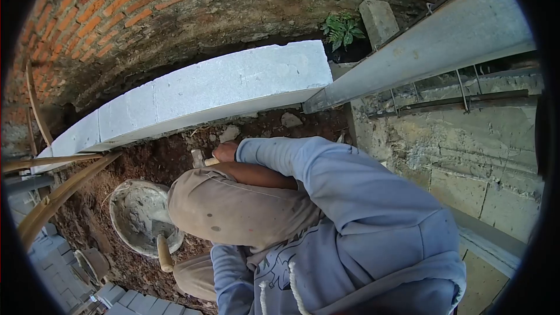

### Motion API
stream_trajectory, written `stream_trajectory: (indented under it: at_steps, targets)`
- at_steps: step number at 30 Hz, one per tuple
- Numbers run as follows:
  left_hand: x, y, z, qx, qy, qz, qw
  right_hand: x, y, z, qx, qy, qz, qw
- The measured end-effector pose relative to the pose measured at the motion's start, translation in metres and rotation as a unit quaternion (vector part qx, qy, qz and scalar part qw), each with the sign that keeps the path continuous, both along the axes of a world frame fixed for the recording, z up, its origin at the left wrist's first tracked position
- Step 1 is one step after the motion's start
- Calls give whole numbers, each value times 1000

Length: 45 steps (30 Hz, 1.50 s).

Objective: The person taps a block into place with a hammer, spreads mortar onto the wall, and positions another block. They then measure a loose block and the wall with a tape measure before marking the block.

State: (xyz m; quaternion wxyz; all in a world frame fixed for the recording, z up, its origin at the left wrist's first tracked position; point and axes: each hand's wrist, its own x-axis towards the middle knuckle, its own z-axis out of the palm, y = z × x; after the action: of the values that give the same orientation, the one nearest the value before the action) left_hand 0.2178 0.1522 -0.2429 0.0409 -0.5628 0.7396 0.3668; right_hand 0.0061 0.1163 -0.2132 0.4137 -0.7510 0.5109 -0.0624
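My right hand (224, 151), in a pale blue sleeve, is closed low over the soil beyond my raised knee. It grips the short, light wooden handle of a hammer (199, 158), whose grey head points left. Just past the hand, a row of white lightweight blocks (233, 81) forms a low wall with a smooth top. Only the left sleeve (230, 274) shows, at the bottom beside my lower knee; my left hand is hidden. Near my knees stands a bucket (119, 213) of grey mortar, with a wooden-handled trowel (163, 251) resting in it.
A grey concrete beam (431, 41) meets the wall's right end. Behind the wall rises an old brick wall (128, 0); a leafy plant (341, 30) grows in the corner. Wooden poles (64, 198) cross at left. Grey paving blocks (137, 303) lie at lower left.
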Motion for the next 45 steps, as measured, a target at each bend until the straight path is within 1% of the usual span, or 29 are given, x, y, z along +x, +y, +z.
stream_trajectory:
  at_steps: [2, 3, 4, 6, 7, 9, 10, 11, 12, 15, 16, 18, 20, 22, 26, 29, 31, 32, 33, 34, 35, 36, 38, 39, 40, 41, 42, 44, 45]
  targets:
    - [-4, -7, 6, 1, 11, -8, 1000, 1, -5, -2, -30, 53, 51, 997]
    - [-9, -9, 12, 2, 17, -9, 1000, -3, -7, 0, -7, 69, 55, 996]
    - [-9, -9, 14, 3, 23, -7, 1000, -8, -5, 2, -12, 70, 58, 996]
    - [-9, -9, 20, 4, 37, 3, 999, -18, 3, 4, -42, 49, -1, 998]
    - [-7, -9, 22, 4, 45, 8, 999, -22, 3, 3, -48, 51, 5, 998]
    - [-5, -6, 26, 9, 57, 15, 998, -31, 8, -2, -41, 66, -25, 997]
    - [-2, -2, 25, 14, 62, 17, 998, -32, 10, -9, -42, 65, -22, 997]
    - [0, 2, 24, 21, 68, 19, 997, -34, 12, -16, -56, 69, -50, 995]
    - [1, 6, 22, 26, 74, 22, 997, -36, 14, -16, -71, 73, -77, 992]
    - [7, 21, 17, 47, 89, 31, 994, -43, 22, -7, -67, 62, -84, 992]
    - [10, 26, 16, 53, 93, 35, 994, -45, 23, -2, -66, 61, -79, 993]
    - [14, 35, 21, 66, 99, 49, 992, -46, 24, 7, -22, 90, -71, 993]
    - [28, 43, 20, 73, 100, 66, 990, -50, 23, -11, -20, 89, -47, 995]
    - [40, 47, 19, 78, 102, 84, 988, -53, 22, -13, 10, 89, -32, 995]
    - [48, 56, 13, 93, 117, 104, 983, -54, 24, -24, -12, 92, -27, 995]
    - [45, 63, 10, 102, 136, 124, 978, -58, 24, -18, -16, 83, -5, 996]
    - [49, 63, 13, 99, 146, 146, 973, -60, 26, -21, -30, 62, -28, 997]
    - [54, 64, 15, 97, 151, 158, 971, -63, 28, -21, -26, 72, -29, 997]
    - [64, 62, -9, 93, 157, 173, 968, -62, 27, -17, -24, 83, -26, 996]
    - [41, 53, 49, 48, 43, 118, 991, -50, 15, -17, -32, 80, -6, 996]
    - [38, 50, 43, 59, 5, 158, 986, -76, 34, -27, -26, 72, 8, 997]
    - [37, 50, 36, 73, -33, 198, 977, -51, 14, -23, -19, 65, 23, 997]
    - [16, 43, 83, 92, -61, 240, 964, -51, 12, -27, -5, 54, 52, 997]
    - [13, 45, 79, 76, -3, 275, 958, -49, 27, -31, 4, 52, 68, 996]
    - [-1, 42, 133, 117, -25, 327, 937, -60, 44, -36, 13, 50, 83, 995]
    - [-6, 41, 155, 128, -18, 339, 932, -72, 41, -38, 24, 50, 97, 994]
    - [-8, 42, 162, 141, -10, 352, 925, -85, 34, -40, 36, 51, 113, 992]
    - [-5, 51, 135, 120, 60, 356, 925, -100, 15, -40, 61, 59, 150, 985]
    - [-7, 49, 151, 155, 16, 356, 921, -101, 13, -39, 71, 63, 171, 981]
